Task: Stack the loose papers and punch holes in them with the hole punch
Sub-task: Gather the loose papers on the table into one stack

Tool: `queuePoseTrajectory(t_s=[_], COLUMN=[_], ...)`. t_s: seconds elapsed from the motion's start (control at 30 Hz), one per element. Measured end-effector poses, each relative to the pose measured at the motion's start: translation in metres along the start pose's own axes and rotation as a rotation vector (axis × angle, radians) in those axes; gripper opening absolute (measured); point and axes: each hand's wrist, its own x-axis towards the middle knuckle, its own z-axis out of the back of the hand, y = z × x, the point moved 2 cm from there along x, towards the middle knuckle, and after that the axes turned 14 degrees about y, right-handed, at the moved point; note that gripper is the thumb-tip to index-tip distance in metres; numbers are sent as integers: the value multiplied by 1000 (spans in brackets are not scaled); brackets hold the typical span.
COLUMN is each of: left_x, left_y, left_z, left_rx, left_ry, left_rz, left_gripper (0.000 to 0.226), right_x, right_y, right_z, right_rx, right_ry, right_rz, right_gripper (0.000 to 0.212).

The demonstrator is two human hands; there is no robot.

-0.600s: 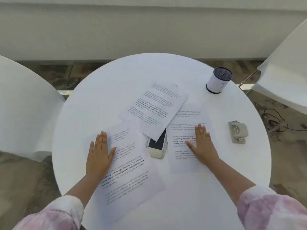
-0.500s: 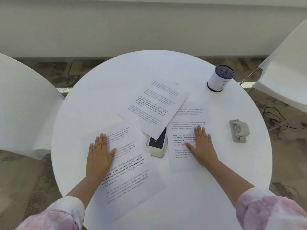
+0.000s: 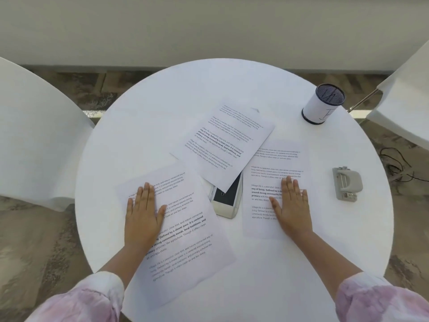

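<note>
Nothing is stacked yet: three printed white paper sheets lie apart on the round white table [image 3: 139, 108], and no punching has begun.

Your left hand [image 3: 142, 216] lies flat, fingers straight and close together, palm pressing the large near-left printed sheet [image 3: 185, 247]. Just right of its thumb, a white smartphone [image 3: 226, 201] lies partly under the tilted middle sheet [image 3: 228, 145], which sits beyond both hands.

Your right hand [image 3: 293, 209] is likewise flat, fingers extended, resting on the right-hand sheet [image 3: 278, 163]. The grey metal hole punch [image 3: 346, 183] stands untouched, near that hand's right. Gathering, squaring and punching all remain.
</note>
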Motion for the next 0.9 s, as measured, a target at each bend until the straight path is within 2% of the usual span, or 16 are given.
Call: queuePoseTrajectory(t_s=[0.5,0.67,0.8,0.83,0.9], left_x=[0,1,0,0,0], left_y=[0,0,1,1,1], left_z=[0,0,-1,-1,0], left_rx=[-29,-29,-27,-25,-24], left_ry=[-49,-40,-34,-30,-27], left_rz=[-10,-9,-8,-7,-6], left_gripper=[67,65,66,66,66], right_x=[3,12,12,11,5], right_y=[1,19,60,74,105], right_z=[7,24,47,51,54], right_rx=[-38,59,118,148,225], right_ry=[29,31,-165,-164,-29], right_rz=[-18,-44,32,72,136], right_gripper=[96,69,48,41,28])
